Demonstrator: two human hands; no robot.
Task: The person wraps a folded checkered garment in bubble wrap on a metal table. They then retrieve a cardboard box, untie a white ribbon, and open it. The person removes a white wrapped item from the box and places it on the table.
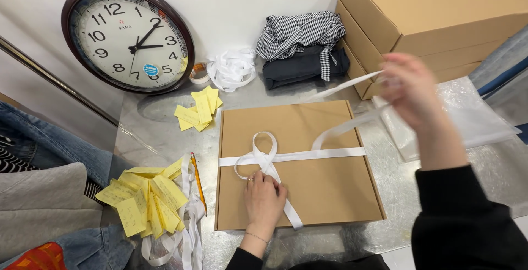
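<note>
Ribbon (308,154) is what both of your hands are working: a white band lies across the flat brown cardboard box (300,165) from its left edge to its right, with a loop standing up just left of the box's middle. Your left hand (264,198) rests on the lid at the near side of that loop, fingers curled down and pinching the crossing where the strands meet, while one tail runs from under it toward the box's near edge. Your right hand (410,88) is lifted well above and to the right of the box, blurred, fingers closed around the long free end, which stretches up from the band in a slack diagonal. So the ribbon's long axis runs left to right across the lid, the knot sits nearest your left hand, and the free end lies toward your right. The box lies flat on a shiny silver worktop (165,127). Left of it are a pile of yellow paper slips (146,198) with a pencil (198,179) and more ribbon strands, and another small pile of slips farther back. A round wall clock (127,37) leans on the white wall, with a ribbon bundle (231,69), folded checked and dark cloth (302,47), stacked cardboard boxes (434,17) and a clear plastic bag (467,116) toward the right.
</note>
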